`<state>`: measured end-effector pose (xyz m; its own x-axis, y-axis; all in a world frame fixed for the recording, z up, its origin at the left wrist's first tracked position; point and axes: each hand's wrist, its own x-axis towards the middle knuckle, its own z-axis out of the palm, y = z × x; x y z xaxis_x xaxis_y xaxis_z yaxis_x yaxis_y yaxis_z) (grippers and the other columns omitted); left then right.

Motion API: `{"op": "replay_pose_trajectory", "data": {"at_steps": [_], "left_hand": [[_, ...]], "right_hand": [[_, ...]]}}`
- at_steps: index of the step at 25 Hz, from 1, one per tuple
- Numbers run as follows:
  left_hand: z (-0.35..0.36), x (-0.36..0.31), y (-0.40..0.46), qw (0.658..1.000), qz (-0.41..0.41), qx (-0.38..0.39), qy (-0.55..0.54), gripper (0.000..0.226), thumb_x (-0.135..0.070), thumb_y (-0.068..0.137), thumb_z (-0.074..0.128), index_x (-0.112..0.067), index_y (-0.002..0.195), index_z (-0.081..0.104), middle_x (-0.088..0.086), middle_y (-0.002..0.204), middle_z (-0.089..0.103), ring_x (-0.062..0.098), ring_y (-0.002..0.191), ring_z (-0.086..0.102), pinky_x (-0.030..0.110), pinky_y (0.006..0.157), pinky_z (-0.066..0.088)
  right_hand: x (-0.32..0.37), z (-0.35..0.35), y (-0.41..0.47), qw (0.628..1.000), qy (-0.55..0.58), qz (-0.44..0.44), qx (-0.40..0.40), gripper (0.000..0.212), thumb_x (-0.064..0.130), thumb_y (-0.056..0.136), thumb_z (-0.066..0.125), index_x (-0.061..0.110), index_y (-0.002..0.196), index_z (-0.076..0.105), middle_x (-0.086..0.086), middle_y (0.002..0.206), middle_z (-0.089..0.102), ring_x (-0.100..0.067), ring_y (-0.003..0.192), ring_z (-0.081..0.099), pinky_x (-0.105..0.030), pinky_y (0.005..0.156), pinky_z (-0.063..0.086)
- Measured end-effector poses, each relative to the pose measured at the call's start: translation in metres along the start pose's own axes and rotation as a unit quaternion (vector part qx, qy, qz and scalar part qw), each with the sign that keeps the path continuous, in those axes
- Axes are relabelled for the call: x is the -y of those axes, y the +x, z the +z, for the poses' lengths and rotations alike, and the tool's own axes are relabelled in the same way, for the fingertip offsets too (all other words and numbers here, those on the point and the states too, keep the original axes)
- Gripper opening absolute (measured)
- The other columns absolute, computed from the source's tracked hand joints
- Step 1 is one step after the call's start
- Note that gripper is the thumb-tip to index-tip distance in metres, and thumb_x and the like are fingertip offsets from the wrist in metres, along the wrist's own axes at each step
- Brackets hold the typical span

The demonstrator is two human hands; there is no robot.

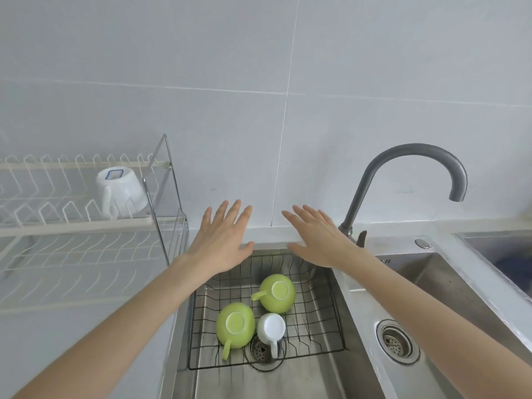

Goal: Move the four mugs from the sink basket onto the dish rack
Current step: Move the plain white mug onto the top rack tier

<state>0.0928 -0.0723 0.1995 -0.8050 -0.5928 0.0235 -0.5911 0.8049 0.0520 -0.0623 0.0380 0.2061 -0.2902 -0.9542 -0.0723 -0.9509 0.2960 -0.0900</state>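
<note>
Three mugs lie upside down in the black wire sink basket [322, 286]: a green mug [277, 293] at the back, a second green mug [235, 325] at the front left, and a small white mug [271, 329] beside it. A fourth mug, white with a blue-edged label [121, 191], rests tilted on the top shelf of the white dish rack [72, 226] at the left. My left hand [221, 240] and my right hand [319, 240] hover palm-down above the basket's far edge, fingers spread, holding nothing.
A grey curved faucet [403, 165] rises behind the sink divider on the right. A second steel basin with a drain [398, 342] lies to the right. The rack's lower shelf [86, 254] stands on the counter against the tiled wall.
</note>
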Motion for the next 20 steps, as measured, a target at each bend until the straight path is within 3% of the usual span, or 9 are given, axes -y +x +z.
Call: {"op": "replay_pose_trajectory", "data": {"at_steps": [11,14,20], "left_hand": [[0.097,-0.03,0.016,0.99,-0.038,0.128,-0.049,0.07,-0.038,0.092,0.04,-0.017,0.146,0.0,0.009,0.158,0.0,0.025,0.146,0.002,0.043,0.119,0.008],[0.124,-0.034,0.019,0.988,-0.042,0.13,-0.076,0.067,-0.034,0.092,0.042,-0.016,0.146,0.005,0.007,0.157,0.007,0.023,0.145,0.009,0.039,0.118,0.014],[0.179,-0.037,0.018,0.972,-0.067,0.175,-0.14,0.064,-0.021,0.09,0.048,-0.015,0.144,0.015,0.004,0.153,0.022,0.023,0.137,0.028,0.035,0.11,0.031]], "right_hand": [[-0.056,0.092,0.01,0.993,0.075,0.001,0.089,0.065,0.031,0.093,0.045,0.018,0.147,0.013,-0.008,0.157,0.013,-0.024,0.146,0.008,-0.039,0.12,0.006],[-0.061,0.12,0.011,0.986,0.109,0.009,0.123,0.064,0.029,0.093,0.046,0.019,0.147,0.013,-0.009,0.157,0.014,-0.025,0.146,0.011,-0.038,0.119,0.008],[-0.064,0.181,0.013,0.958,0.194,0.031,0.209,0.065,0.025,0.091,0.048,0.017,0.146,0.014,-0.012,0.155,0.02,-0.031,0.14,0.024,-0.044,0.115,0.026]]}}
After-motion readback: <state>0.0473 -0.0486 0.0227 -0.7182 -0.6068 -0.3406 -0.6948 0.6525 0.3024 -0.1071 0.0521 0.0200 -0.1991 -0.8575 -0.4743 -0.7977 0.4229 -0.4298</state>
